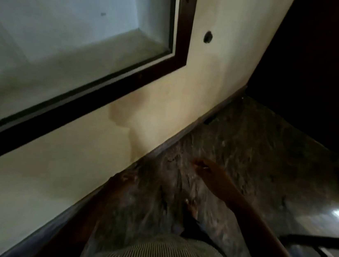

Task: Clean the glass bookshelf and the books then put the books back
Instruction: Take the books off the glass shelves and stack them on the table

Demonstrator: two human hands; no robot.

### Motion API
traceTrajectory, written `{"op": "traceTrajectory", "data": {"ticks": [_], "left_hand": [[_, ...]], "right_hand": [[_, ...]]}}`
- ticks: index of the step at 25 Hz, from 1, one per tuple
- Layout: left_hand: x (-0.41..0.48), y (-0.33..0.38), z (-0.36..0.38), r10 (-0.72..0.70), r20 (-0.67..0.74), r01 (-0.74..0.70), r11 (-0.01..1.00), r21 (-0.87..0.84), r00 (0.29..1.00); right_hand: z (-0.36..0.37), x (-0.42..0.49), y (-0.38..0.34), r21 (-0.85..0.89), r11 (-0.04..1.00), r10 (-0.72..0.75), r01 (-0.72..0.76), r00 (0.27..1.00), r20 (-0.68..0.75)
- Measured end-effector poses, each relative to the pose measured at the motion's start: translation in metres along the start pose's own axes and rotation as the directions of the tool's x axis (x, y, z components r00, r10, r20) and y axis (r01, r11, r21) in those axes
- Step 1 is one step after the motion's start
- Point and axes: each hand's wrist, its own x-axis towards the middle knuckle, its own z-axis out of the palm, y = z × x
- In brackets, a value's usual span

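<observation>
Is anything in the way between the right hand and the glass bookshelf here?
Nothing visible. The right hand is low over the floor; the glass bookshelf is up left on the wall, with only bare wall between.

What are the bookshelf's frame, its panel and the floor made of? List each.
Frame: probably dark stained wood, slight gloss; grain too blurred to confirm. Panel: seemingly glass, see-through with a hazy sheen. Floor: mottled brown stone, likely polished, mirroring light.
</observation>
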Motion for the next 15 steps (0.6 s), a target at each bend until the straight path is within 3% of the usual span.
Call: {"op": "traceTrajectory", "data": {"ticks": [2, 4, 7, 9, 12, 15], "left_hand": [[0.023, 0.056, -0.022, 0.119, -0.161, -0.132, 0.989, -0.066, 0.98], [0.039, 0.12, -0.056, 0.239, -0.364, -0.286, 0.955, -0.078, 0.9], [0.051, 0.203, -0.102, 0.366, -0.585, -0.47, 0.882, -0.029, 0.724], [0.047, 0.243, -0.123, 0.446, -0.683, -0.553, 0.83, 0.074, 0.578], [0.037, 0.298, -0.159, 0.52, -0.771, -0.538, 0.795, 0.28, 0.368], [0.027, 0.336, -0.193, 0.63, -0.758, -0.396, 0.748, 0.533, 0.169]], "right_hand": [[-0.041, 0.049, -0.042, 0.029, 0.983, -0.182, 0.181, 0.983, 0.033], [-0.084, 0.098, -0.097, 0.1, 0.93, -0.357, 0.355, 0.934, 0.002], [-0.128, 0.16, -0.178, 0.167, 0.771, -0.605, 0.614, 0.789, -0.107], [-0.137, 0.178, -0.222, 0.275, 0.653, -0.695, 0.706, 0.703, -0.152], [-0.139, 0.195, -0.281, 0.411, 0.431, -0.807, 0.804, 0.547, -0.224], [-0.13, 0.205, -0.33, 0.406, 0.245, -0.875, 0.881, 0.381, -0.299]]}}
